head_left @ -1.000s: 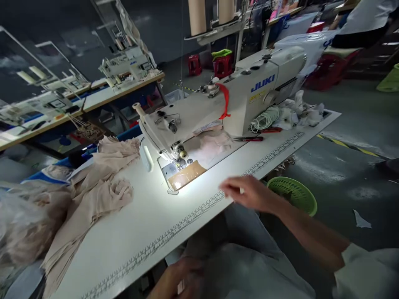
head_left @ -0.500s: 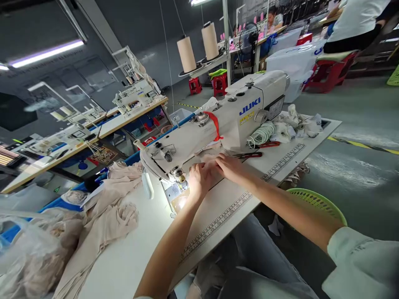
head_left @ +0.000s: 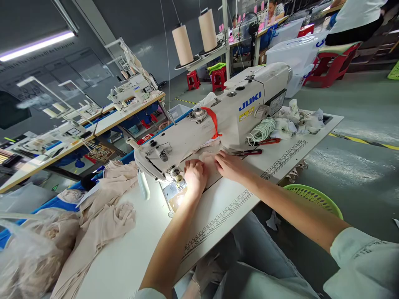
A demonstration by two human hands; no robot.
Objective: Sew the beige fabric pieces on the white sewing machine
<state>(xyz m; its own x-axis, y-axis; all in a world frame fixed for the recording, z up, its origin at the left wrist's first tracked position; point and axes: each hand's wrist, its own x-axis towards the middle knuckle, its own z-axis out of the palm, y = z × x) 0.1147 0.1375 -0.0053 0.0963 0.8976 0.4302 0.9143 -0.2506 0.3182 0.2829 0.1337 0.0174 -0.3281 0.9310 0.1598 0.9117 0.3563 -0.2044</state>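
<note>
A white sewing machine [head_left: 230, 104] stands on a white table, its lamp lit at the needle area. My left hand [head_left: 195, 176] is just right of the needle, its fingers bent on a piece of thin beige fabric [head_left: 211, 160]. At the fabric's right side is my right hand [head_left: 229, 165], fingers curled onto its edge. The cloth lies under the machine's arm, between both hands. Black-and-red snips [head_left: 247, 152] rest right beside my right hand, with a coil of pale cord [head_left: 262, 131] behind them.
Beige fabric pieces [head_left: 106, 224] and a plastic bag [head_left: 28, 257] lie at the left. White scraps [head_left: 296, 120] sit at the table's right end. A green basket [head_left: 314, 197] is below the table edge. Thread cones [head_left: 183, 45] stand behind; people sit farther back.
My hands have moved slightly apart, uncovering more of the beige fabric, which now lies flatter between them. The camera view has shifted a little.
</note>
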